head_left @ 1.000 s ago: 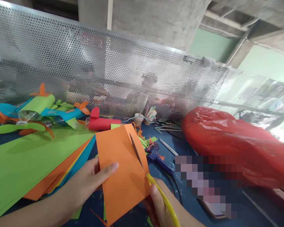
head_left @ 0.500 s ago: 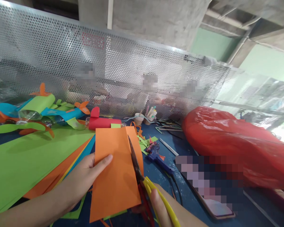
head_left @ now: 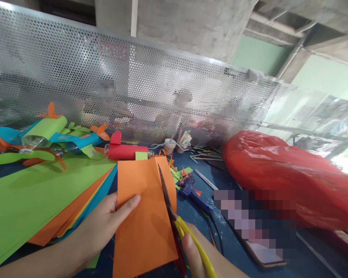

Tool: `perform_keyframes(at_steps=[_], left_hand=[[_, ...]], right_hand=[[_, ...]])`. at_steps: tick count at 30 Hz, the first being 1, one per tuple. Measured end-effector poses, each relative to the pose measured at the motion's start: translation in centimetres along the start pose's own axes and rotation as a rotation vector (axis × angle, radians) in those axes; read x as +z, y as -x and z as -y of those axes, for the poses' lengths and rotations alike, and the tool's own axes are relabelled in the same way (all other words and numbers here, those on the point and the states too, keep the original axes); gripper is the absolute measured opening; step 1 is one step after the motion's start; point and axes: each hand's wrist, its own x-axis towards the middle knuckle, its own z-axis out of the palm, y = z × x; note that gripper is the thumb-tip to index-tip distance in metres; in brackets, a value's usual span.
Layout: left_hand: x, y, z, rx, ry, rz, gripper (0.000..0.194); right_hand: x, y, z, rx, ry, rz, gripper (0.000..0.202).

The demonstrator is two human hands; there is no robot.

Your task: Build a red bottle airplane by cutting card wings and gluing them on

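My left hand grips an orange sheet of paper by its left edge, thumb on top and fingers behind. In my right hand are scissors with a yellow handle and a red one partly hidden below the paper. One dark blade lies over the sheet, pointing up and away along its right side. A narrow strip of the paper curls to the right of the blade. The other blade is behind the sheet. Beyond the paper's top edge lies a red paper-wrapped bottle.
Coloured paper sheets fan out at left, with paper-covered bottle models behind. Right of the paper are a blue glue gun, a phone and a red plastic bag. Cups stand by a perforated metal screen; people sit beyond.
The orange paper has shifted slightly down and right with my left hand. The scissors stay in my right hand, with the upper blade tilted slightly more.
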Motion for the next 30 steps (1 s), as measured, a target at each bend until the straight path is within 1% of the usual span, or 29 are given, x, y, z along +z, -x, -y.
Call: perform_keyframes(at_steps=[3,6,10,12,16,24,27,30], left_hand=[[0.2,0.1,0.0,0.002,0.019,-0.015,0.039],[0.3,0.0,0.0,-0.003,0.038,-0.019,0.037],[0.2,-0.1,0.2,0.011,0.030,-0.005,0.038],[0.2,-0.2,0.3,0.014,0.029,-0.009,0.039],[0.1,-0.2,0.4,0.017,0.043,0.000,0.041],[0.2,0.0,0.3,-0.007,0.064,0.004,0.039],[0.2,0.0,0.2,0.002,0.073,-0.004,0.039],[0.3,0.0,0.3,0.005,0.083,-0.013,0.040]], right_hand=[[0.2,-0.1,-0.9,-0.013,0.049,-0.002,0.068],[0.8,0.0,-1.5,0.052,0.027,0.028,0.073],[1.3,0.3,-1.2,0.149,0.005,-0.009,0.075],[1.4,0.4,-0.9,0.166,0.009,-0.031,0.074],[1.3,0.4,-0.6,0.131,0.010,-0.037,0.073],[1.7,0.5,-1.2,0.131,0.000,-0.087,0.070],[1.6,0.4,-1.2,0.128,-0.005,-0.084,0.072],[1.4,0.1,-1.3,0.086,-0.027,-0.072,0.073]])
